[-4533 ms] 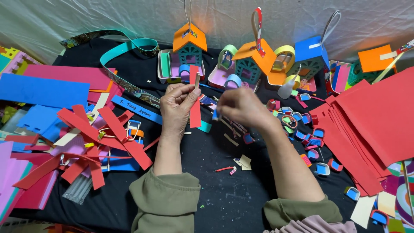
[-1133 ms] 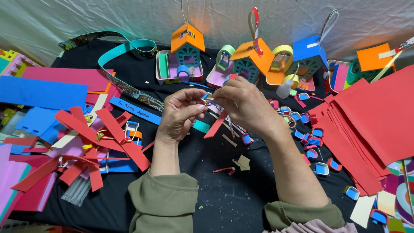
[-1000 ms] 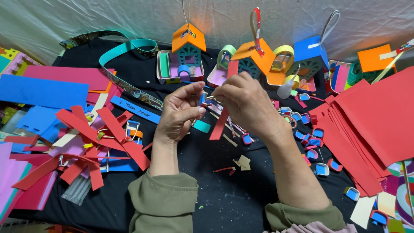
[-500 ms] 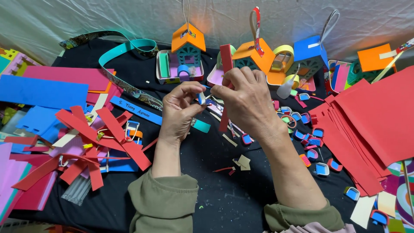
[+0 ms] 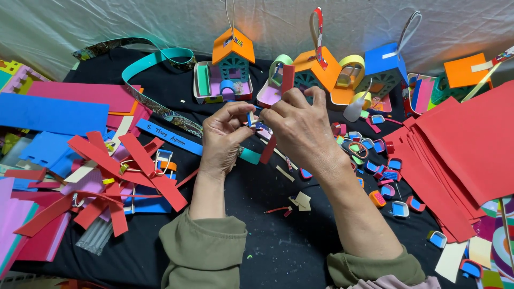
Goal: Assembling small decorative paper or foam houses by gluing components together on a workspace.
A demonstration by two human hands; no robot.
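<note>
Left hand: the left hand (image 5: 225,136) is raised above the middle of the counter (image 5: 278,246), thumb and forefinger pinched together on a small blue and white piece (image 5: 250,119).
Right hand: the right hand (image 5: 300,131) meets it fingertip to fingertip and is closed on a red foam strip (image 5: 287,79), which sticks up behind the fingers and comes out again below the palm.
Where the strip is: in the air between the two hands, above the black cloth, just in front of the row of little houses.
How it will handle: the strip looks light, soft and bendy, likely to crease if squeezed hard; a light pinch on its flat faces near the end being worked seems the best hold. The small piece looks easy to drop and wants fingertips only.
Containers: a small pink and green tray (image 5: 206,83) at the far edge carries the orange-roofed house (image 5: 233,53); what else is in it I cannot tell. More houses (image 5: 316,72) stand to its right.
Right side: a fan of red sheets (image 5: 460,150), with small curved foam bits (image 5: 391,176) scattered beside it.
Left side: loose red strips (image 5: 139,166), blue sheets (image 5: 51,112) and a teal band (image 5: 155,59).
</note>
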